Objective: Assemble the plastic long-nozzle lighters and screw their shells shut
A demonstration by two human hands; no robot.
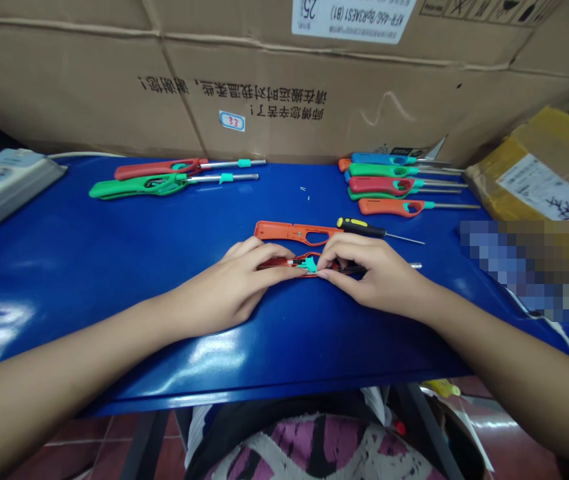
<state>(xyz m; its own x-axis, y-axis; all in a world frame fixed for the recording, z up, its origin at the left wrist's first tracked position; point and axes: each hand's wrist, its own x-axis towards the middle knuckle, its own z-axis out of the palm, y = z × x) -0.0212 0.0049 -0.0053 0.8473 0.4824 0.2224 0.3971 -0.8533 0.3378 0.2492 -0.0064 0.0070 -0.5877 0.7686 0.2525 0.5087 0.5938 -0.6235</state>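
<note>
a glossy blue tabletop runs back to a large cardboard box. near its front edge an open orange lighter shell lies between the two hands, its metal tube showing past the right hand. the left hand curls over the shell, thumb and fingers nearly closed about it; the right thumb and forefinger pinch narrowly, apparently on the teal part. if that pinch slips, the teal part could jump out or sit crooked, and the inner pieces could shift with it. the loose shell half lies just behind; a knock could roll the screwdriver beside it. the tiny pale bits could easily be swept away.
</note>
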